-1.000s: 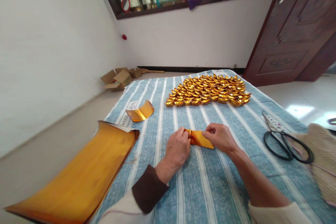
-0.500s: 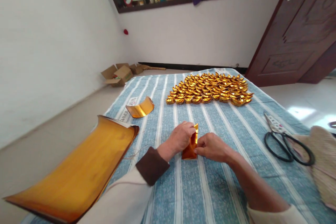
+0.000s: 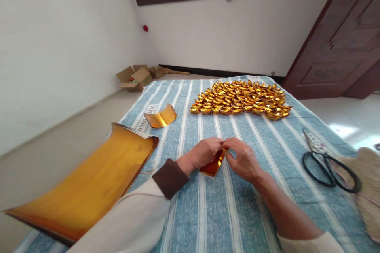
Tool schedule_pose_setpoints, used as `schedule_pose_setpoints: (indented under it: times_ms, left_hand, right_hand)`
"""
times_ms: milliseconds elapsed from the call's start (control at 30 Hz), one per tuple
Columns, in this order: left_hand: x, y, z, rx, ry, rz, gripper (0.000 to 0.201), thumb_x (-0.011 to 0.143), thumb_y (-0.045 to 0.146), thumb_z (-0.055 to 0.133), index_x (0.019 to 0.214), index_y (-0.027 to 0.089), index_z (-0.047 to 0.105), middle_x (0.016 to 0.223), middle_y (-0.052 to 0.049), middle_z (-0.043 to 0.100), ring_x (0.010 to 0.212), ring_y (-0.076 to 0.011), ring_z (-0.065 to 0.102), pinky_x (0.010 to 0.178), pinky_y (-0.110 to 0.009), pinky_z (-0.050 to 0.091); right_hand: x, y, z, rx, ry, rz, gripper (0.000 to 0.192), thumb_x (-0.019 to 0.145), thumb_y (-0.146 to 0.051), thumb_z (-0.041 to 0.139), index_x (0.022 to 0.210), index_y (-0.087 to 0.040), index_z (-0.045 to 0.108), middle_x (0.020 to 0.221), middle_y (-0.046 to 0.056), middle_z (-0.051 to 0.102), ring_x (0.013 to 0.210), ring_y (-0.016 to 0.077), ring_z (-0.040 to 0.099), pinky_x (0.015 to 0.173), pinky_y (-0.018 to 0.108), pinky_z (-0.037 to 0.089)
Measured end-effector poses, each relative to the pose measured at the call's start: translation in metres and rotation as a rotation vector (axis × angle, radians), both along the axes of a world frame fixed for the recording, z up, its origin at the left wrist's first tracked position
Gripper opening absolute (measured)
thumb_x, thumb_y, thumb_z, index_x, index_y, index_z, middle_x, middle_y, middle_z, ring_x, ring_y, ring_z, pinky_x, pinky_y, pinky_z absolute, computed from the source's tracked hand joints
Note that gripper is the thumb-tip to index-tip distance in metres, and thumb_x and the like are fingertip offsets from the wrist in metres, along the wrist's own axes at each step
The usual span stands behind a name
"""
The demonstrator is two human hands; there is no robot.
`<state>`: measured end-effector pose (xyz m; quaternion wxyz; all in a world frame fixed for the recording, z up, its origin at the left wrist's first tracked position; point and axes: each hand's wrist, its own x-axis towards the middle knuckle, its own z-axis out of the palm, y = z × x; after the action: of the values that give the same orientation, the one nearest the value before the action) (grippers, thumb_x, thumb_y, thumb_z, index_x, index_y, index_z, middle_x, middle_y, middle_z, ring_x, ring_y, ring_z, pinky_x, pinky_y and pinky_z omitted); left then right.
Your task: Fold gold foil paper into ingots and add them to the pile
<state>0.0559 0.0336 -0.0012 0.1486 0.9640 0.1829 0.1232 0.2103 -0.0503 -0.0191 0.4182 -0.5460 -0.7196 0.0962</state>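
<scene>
Fingers [image 3: 218, 142] of both hands, left hand [image 3: 203, 153] and right hand [image 3: 242, 160], pinch a gold foil sheet [image 3: 212, 166] (partly folded) above the striped cloth [image 3: 231, 213].

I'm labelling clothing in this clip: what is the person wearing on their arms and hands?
Both hands, the left hand and the right hand, are bare: no gloves, and no rings or watch in view. The left arm has a cream sleeve ending in a dark brown cuff. The right forearm is bare, with a cream sleeve edge pushed up near the elbow.
</scene>
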Motion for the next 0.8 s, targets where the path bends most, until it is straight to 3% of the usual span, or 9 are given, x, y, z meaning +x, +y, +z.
schedule_pose_setpoints:
  times_ms: [133,233,367,433,633,800]
  left_hand:
    - [-0.009,-0.012,-0.004,0.091,0.049,0.099,0.016,0.092,0.016,0.048,0.091,0.014,0.065,0.09,-0.007,0.066,0.089,-0.0193,0.061,0.085,-0.033,0.049]
    - [-0.022,-0.031,0.0,0.076,0.046,0.193,0.015,0.093,0.017,0.049,0.091,0.015,0.064,0.095,-0.007,0.066,0.094,-0.0199,0.061,0.088,-0.035,0.048]
    - [-0.041,-0.049,0.004,0.05,0.045,0.172,0.018,0.093,0.021,0.052,0.108,0.018,0.061,0.111,-0.007,0.065,0.109,-0.0226,0.058,0.093,-0.04,0.047]
    - [-0.048,-0.051,0.002,0.065,0.019,0.162,0.023,0.094,0.023,0.051,0.115,0.019,0.059,0.12,-0.007,0.063,0.116,-0.0236,0.055,0.096,-0.043,0.046]
    - [-0.056,-0.036,-0.008,0.162,-0.011,0.197,0.02,0.093,0.019,0.05,0.11,0.016,0.061,0.124,-0.012,0.061,0.123,-0.0276,0.052,0.099,-0.048,0.045]
    - [-0.062,-0.033,-0.007,0.17,-0.102,0.201,0.018,0.094,0.016,0.045,0.092,0.013,0.063,0.1,-0.011,0.067,0.1,-0.0219,0.06,0.088,-0.04,0.05]
  right_hand:
    - [0.0,0.002,-0.01,0.011,-0.081,-0.025,0.018,0.08,-0.012,0.054,0.09,-0.019,0.067,0.093,0.009,0.068,0.091,0.023,0.062,0.083,0.038,0.049]
    - [0.002,0.003,-0.013,0.02,-0.146,-0.015,0.015,0.081,-0.014,0.057,0.089,-0.019,0.069,0.096,0.009,0.069,0.093,0.0237,0.062,0.085,0.039,0.048]
    - [0.003,0.001,-0.011,-0.022,-0.235,0.031,0.013,0.083,-0.015,0.059,0.088,-0.018,0.07,0.097,0.009,0.068,0.093,0.0231,0.061,0.086,0.039,0.046]
    - [0.003,-0.001,-0.009,-0.044,-0.273,0.037,0.012,0.084,-0.016,0.059,0.089,-0.018,0.07,0.097,0.008,0.067,0.094,0.0233,0.06,0.086,0.04,0.046]
    - [0.001,-0.004,-0.005,-0.068,-0.326,0.064,0.01,0.086,-0.017,0.059,0.09,-0.017,0.068,0.098,0.007,0.067,0.093,0.023,0.059,0.086,0.04,0.044]
    - [-0.005,-0.006,-0.001,-0.023,-0.35,0.11,0.009,0.086,-0.016,0.058,0.088,-0.016,0.066,0.094,0.008,0.066,0.093,0.023,0.058,0.085,0.039,0.045]
